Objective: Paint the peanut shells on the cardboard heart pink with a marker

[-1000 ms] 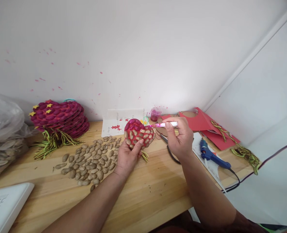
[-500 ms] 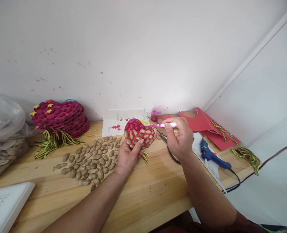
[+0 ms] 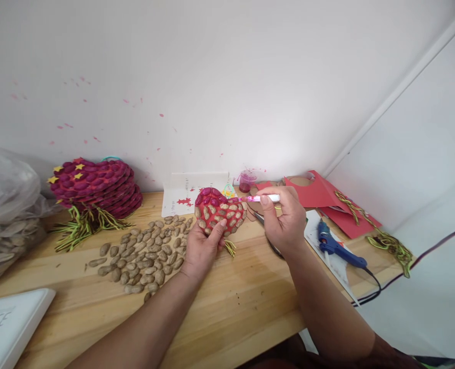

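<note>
My left hand (image 3: 206, 246) is closed on the lower edge of a red heart-shaped ornament (image 3: 221, 212) covered with peanuts in their shells, its thumb lying over the front. Magenta paint coats the peanuts at the upper left; most others are bare tan. A yellow-green yarn tassel (image 3: 230, 248) hangs below the heart. In my right hand (image 3: 287, 218) is a white-handled paintbrush (image 3: 268, 198), pinched between thumb and fingers. Its magenta-stained tip meets the heart's upper right edge. Just behind stands a small clear cup of magenta paint (image 3: 246, 182).
Loose peanuts (image 3: 146, 256) spread left of my hand. Further left are stacked magenta hearts (image 3: 96, 184) with tassels, a plastic bag of peanuts (image 3: 10, 230) and a white device (image 3: 15, 328). A blue glue gun (image 3: 342, 251), red card (image 3: 315, 195) and yarn (image 3: 394, 248) lie right.
The heart has tilted and shifted slightly left in my left hand. The brush tip has moved a little left along its upper right edge.
</note>
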Available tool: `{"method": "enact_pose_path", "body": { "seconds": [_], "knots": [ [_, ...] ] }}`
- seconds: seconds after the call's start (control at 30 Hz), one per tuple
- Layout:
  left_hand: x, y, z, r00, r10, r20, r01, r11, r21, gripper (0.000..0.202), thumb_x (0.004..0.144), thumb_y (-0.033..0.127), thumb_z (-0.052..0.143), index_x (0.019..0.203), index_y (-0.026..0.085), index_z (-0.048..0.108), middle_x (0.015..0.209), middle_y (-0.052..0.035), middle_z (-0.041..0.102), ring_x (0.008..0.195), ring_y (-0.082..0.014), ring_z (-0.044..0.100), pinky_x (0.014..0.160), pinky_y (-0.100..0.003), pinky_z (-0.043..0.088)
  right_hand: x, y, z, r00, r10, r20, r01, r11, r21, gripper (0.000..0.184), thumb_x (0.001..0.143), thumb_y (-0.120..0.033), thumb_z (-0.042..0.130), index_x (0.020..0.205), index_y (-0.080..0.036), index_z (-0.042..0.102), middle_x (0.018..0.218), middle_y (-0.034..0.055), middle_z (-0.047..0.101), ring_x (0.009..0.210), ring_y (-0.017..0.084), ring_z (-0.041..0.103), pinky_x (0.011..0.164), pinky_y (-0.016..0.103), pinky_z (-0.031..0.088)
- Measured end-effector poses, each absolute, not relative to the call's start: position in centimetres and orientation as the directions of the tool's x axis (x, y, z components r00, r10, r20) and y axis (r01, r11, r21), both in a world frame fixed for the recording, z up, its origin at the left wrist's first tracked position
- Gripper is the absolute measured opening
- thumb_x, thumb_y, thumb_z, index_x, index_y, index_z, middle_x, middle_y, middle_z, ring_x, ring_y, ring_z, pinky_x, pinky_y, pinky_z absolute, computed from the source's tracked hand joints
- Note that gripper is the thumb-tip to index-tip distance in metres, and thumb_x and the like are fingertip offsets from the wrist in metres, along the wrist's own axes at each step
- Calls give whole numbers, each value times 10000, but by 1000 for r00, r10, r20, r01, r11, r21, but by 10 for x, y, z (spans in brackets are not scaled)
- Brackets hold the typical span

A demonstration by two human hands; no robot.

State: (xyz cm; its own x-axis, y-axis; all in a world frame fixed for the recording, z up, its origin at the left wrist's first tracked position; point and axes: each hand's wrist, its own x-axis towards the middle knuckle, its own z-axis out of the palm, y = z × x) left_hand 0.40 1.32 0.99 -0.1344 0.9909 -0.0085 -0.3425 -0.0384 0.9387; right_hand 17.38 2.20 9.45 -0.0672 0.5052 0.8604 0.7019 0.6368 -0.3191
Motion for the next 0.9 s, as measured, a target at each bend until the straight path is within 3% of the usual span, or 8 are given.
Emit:
{"method": "enact_pose_path", "body": {
  "seconds": [0.9],
  "knots": [
    [4, 11, 15, -134, 991, -21, -340, -26, 940, 463, 703, 542, 861, 770, 207, 548, 523, 55, 576, 415, -96, 486, 400, -201, 401, 173, 21, 95, -75, 509, 858, 683, 653, -328, 106, 997, -218, 578, 989, -228, 683, 928, 41, 749, 901, 205, 654, 850, 376, 513]
  ]
}}
